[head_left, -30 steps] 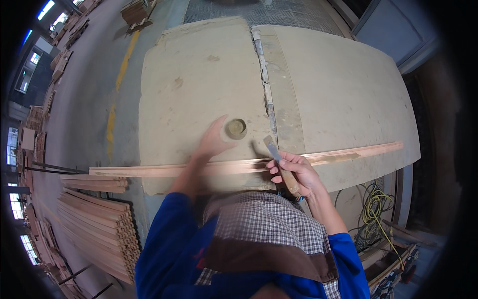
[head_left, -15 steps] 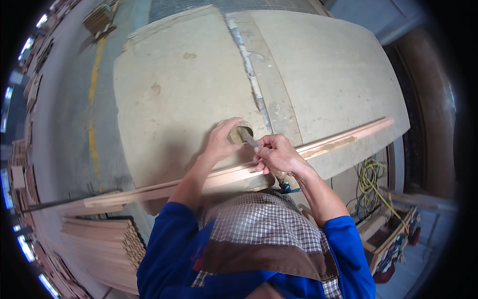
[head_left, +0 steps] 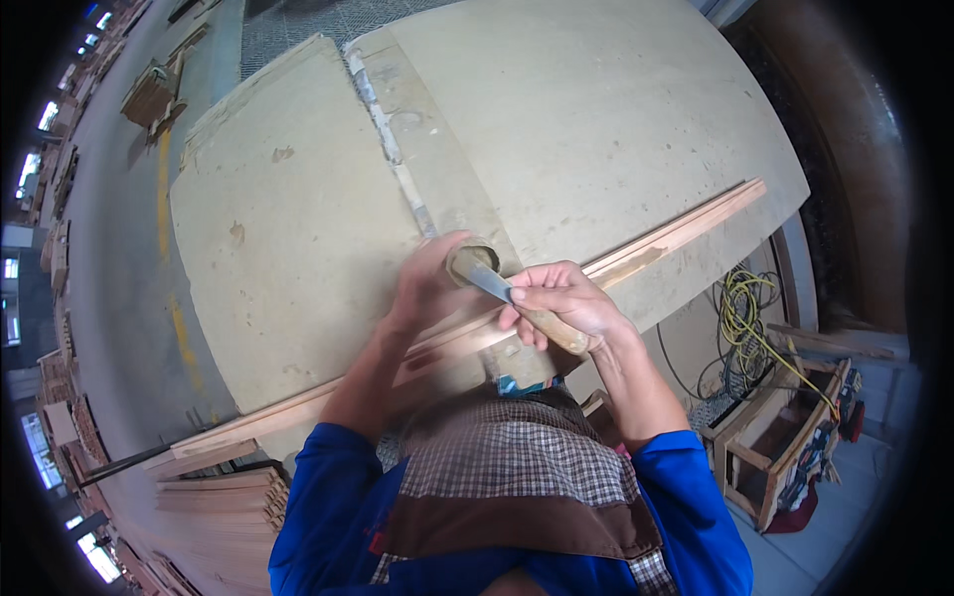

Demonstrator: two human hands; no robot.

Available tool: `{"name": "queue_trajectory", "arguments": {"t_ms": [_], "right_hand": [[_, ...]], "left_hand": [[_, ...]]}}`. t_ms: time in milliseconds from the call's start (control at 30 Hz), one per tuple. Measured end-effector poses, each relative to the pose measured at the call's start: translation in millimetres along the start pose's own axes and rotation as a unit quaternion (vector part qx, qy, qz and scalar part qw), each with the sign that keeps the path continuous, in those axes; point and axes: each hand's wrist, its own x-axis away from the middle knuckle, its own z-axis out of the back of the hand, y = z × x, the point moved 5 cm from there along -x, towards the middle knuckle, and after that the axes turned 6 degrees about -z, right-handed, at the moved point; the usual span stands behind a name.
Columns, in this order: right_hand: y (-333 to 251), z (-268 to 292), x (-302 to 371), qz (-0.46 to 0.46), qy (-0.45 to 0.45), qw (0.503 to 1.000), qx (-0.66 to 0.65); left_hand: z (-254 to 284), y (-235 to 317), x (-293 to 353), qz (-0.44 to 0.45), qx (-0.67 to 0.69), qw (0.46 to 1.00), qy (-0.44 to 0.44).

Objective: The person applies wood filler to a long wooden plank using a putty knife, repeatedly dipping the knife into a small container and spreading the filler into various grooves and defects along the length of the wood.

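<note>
My left hand [head_left: 419,280] grips a small round cup [head_left: 495,252] from its left side, mouth tilted toward me. Inside the cup is tan paste-like stuff. A putty knife [head_left: 487,281] with a metal blade and wooden handle is in my right hand [head_left: 574,303], fingers closed around it. Its blade tip reaches into the cup's mouth. Below both hands a long, thin wooden moulding [head_left: 656,246] runs across the near side of the worktable [head_left: 298,268], with a darker patch on its right part.
A teal item [head_left: 522,384] lies by the table's near edge. Stacked wooden strips [head_left: 214,502] stand at lower left. At right are coiled yellow and dark cables [head_left: 740,308] and a wooden crate [head_left: 740,457] with tools. Yellow lines mark the floor at left.
The view has shifted, so the table and moulding appear moved left and up. My right hand has turned the putty knife, showing more of its handle; the blade stays at the cup.
</note>
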Motion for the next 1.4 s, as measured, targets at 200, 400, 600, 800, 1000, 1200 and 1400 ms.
{"name": "queue_trajectory", "arguments": {"t_ms": [200,400,600,800,1000,1200,1400], "right_hand": [[-20,122,64,0.051,-0.060,0.989,-0.128],[-43,254,154,0.130,0.040,0.985,-0.109],[-63,408,250,0.246,0.359,0.898,-0.059],[-101,498,264,0.203,0.516,0.830,0.068],[-129,527,257,0.170,0.547,0.810,0.122],[-139,540,250,0.155,0.549,0.803,0.170],[-140,538,250,0.127,0.609,0.662,0.418]], "left_hand": [[-87,-15,-41,0.189,0.023,0.980,0.058],[-139,-42,-73,0.283,0.094,0.951,0.077],[-127,31,-14,0.244,-0.148,0.958,0.005],[-128,57,22,0.260,-0.266,0.925,-0.080],[-131,57,19,0.279,-0.239,0.928,-0.063],[-130,55,20,0.274,-0.239,0.929,-0.066],[-131,51,23,0.284,-0.229,0.929,-0.060]]}}
